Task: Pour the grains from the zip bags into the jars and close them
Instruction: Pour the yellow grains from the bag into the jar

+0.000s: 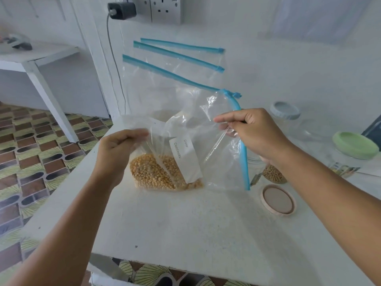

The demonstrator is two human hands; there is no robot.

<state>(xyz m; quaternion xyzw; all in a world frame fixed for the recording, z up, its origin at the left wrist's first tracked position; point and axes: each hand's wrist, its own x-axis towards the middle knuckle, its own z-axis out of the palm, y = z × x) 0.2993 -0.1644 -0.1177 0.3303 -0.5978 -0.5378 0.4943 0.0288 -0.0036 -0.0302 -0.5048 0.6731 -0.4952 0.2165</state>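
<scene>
A clear zip bag (185, 141) with a blue zip strip holds yellow grains (156, 172) in its lower left corner and bears a white "Date / Contents" label. My left hand (117, 149) pinches the bag's left edge. My right hand (253, 135) grips the bag near the blue zip, which hangs down on the right. Behind my right wrist stands an open jar (272, 172) with some grains in it. Its pinkish lid (278, 200) lies flat on the white table (185, 228).
Several empty zip bags (175, 65) lie flat further back on the table. At the right are a jar with a pale blue lid (285, 110) and one with a green lid (354, 144). The table's left edge drops to a patterned tile floor (37, 153). Wall sockets (165, 9) sit above.
</scene>
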